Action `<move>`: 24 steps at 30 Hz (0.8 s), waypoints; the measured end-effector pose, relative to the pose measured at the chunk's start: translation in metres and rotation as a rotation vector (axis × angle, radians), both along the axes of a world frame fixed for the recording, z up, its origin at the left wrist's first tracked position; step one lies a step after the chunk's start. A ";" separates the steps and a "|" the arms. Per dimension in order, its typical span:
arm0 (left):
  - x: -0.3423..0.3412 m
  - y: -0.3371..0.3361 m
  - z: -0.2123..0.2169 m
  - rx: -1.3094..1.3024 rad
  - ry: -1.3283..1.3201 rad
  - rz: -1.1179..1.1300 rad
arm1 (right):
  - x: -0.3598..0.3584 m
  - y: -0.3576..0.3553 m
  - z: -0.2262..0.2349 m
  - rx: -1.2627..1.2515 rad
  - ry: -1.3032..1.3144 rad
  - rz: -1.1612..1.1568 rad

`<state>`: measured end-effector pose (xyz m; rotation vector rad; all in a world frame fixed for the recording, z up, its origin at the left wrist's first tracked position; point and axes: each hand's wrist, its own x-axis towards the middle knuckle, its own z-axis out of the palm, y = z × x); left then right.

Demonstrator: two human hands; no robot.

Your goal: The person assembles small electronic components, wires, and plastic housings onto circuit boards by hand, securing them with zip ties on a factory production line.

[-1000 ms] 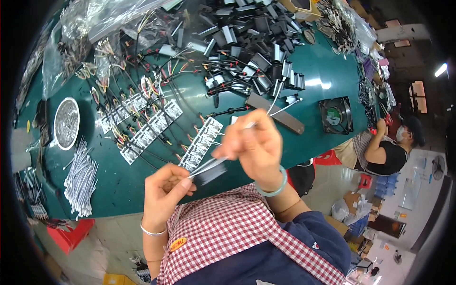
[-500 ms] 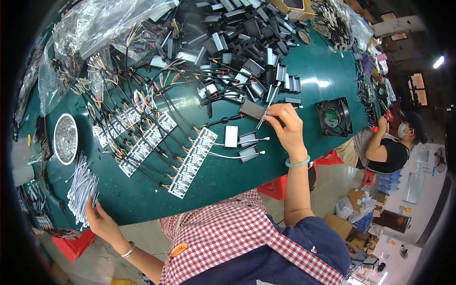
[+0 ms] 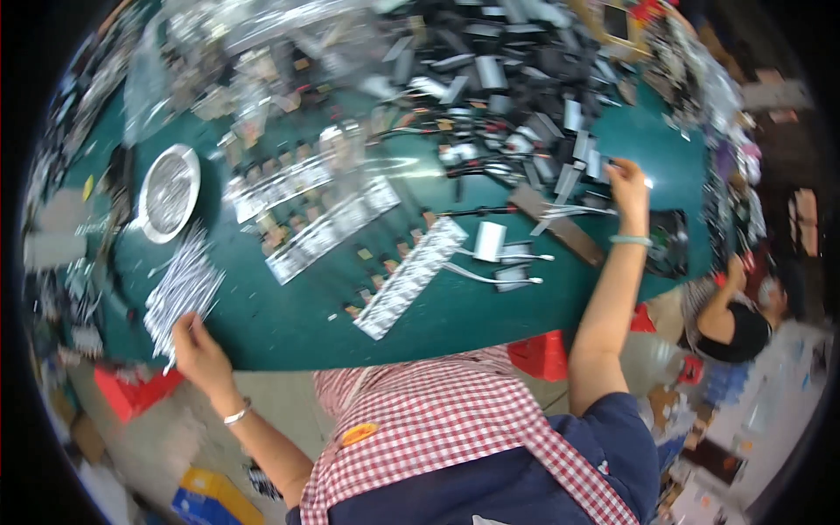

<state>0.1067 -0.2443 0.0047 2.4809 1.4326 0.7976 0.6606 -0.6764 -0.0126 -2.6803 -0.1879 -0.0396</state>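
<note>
My left hand (image 3: 203,350) is closed at the near edge of a pile of thin white wires (image 3: 185,284), fingertips against the wire ends. My right hand (image 3: 628,191) reaches to the right edge of a heap of black metal housings (image 3: 542,131); its fingers are bent together, and blur hides what they pinch. Just left of it a few loose white wires (image 3: 573,210) lie across a brown bar (image 3: 569,232). A white block (image 3: 489,241) sits beside two small dark housings (image 3: 514,265) with white leads. Left of them lies a white circuit-board strip (image 3: 411,278) with cable ends along it.
Two more board strips (image 3: 332,229) (image 3: 280,188) lie left of centre. A white bowl (image 3: 149,206) of small shiny bits stands at the left. A black fan (image 3: 669,245) is beyond my right wrist. Clear plastic bags (image 3: 254,52) fill the far left. A co-worker (image 3: 744,306) sits at the right.
My right hand has let go of the white wires, which now lie on the brown bar, and has moved right and away. My left hand stays at the wire pile. The whole view has shifted and blurred.
</note>
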 end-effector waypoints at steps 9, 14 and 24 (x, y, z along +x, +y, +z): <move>0.060 -0.033 0.055 0.267 -0.438 -0.230 | 0.040 -0.055 -0.010 0.013 -0.314 0.084; 0.086 -0.051 0.046 -0.192 -0.607 -0.290 | 0.016 -0.015 0.000 -0.088 -0.237 0.215; 0.136 -0.088 0.077 -0.564 -0.395 -0.570 | -0.116 0.090 0.089 0.644 -0.330 0.307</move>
